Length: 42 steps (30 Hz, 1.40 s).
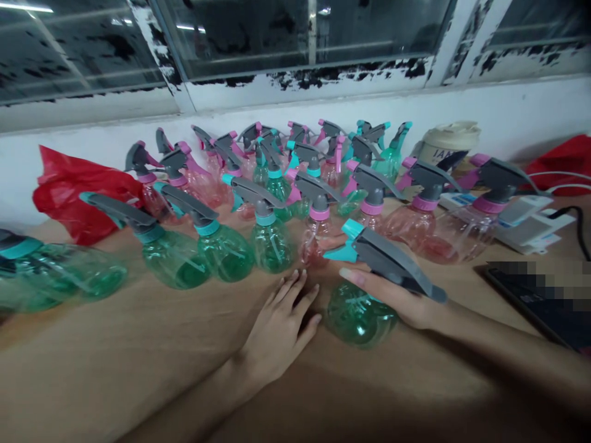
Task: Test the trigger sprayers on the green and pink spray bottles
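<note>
My right hand (pixel 392 295) is wrapped round the neck of a green spray bottle (pixel 357 317) with a grey and teal trigger head (pixel 383 255), which stands on the wooden table (pixel 115 369). My left hand (pixel 279 326) lies flat on the table just left of that bottle, fingers stretched out and holding nothing. Right behind both hands stand several more spray bottles, such as a green one (pixel 270 240) and a pink one (pixel 318 237), in rows that reach back to the wall.
A red plastic bag (pixel 69 194) lies at the far left, another red bag (pixel 561 160) at the far right. A lidded cup (pixel 450 144), white power strips (pixel 526 224) with cables and a dark flat device (pixel 545 301) sit on the right.
</note>
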{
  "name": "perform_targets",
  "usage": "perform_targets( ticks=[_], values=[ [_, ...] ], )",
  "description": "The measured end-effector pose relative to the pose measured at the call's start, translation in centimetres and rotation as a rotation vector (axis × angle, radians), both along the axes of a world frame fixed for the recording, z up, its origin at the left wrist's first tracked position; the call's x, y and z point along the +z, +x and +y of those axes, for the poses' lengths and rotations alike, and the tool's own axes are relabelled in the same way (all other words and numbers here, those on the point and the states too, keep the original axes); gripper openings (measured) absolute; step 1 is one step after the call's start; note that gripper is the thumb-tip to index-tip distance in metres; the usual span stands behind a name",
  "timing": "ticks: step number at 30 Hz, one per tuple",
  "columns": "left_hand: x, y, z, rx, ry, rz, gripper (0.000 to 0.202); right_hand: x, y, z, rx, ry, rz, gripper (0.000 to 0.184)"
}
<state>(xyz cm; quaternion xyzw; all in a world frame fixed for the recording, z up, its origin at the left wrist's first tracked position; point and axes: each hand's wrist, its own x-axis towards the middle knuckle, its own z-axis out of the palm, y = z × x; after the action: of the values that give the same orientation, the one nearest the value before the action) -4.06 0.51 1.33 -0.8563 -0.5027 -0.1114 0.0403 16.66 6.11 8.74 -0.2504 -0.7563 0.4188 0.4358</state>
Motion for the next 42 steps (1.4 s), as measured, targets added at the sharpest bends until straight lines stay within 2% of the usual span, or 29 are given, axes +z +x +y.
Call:
perform_targets(
  ticks=[12, 16, 19, 29, 32, 35, 39, 42],
  values=[
    [0.2, 0.1, -0.1, -0.011, -0.014, 0.013, 0.045, -0.2, -0.1, 0.2, -0.037, 0.058, -0.026, 0.024],
    [0.1, 0.1, 0.0, -0.012, 0.009, 0.012, 0.044, -0.3, 0.1, 0.5, -0.062, 0.071, -0.116, 0.017],
    [0.1, 0.0, -0.1, -0.008, 0.017, 0.002, 0.043, -0.1, 0.2, 0.8, -0.021, 0.097, -0.144, 0.015],
    [0.4, 0.2, -0.1, -0.005, -0.013, -0.008, 0.043, -0.3, 0.4, 0.8, 0.045, 0.053, -0.088, 0.019],
    [0.4, 0.3, 0.0, -0.005, -0.009, 0.014, 0.042, -0.4, 0.3, 0.7, 0.035, 0.024, -0.072, 0.017],
    [0.4, 0.3, -0.1, 0.002, -0.006, 0.013, 0.042, -0.6, 0.3, 0.8, 0.039, -0.003, -0.088, 0.023],
    [0.2, 0.2, -0.1, -0.001, -0.006, 0.000, 0.044, -1.0, 0.6, 1.1, 0.050, 0.019, -0.113, 0.027],
    [0.1, 0.2, -0.1, 0.002, 0.001, -0.002, 0.044, -1.2, 0.8, 1.2, 0.023, 0.026, -0.106, 0.023]
  ],
)
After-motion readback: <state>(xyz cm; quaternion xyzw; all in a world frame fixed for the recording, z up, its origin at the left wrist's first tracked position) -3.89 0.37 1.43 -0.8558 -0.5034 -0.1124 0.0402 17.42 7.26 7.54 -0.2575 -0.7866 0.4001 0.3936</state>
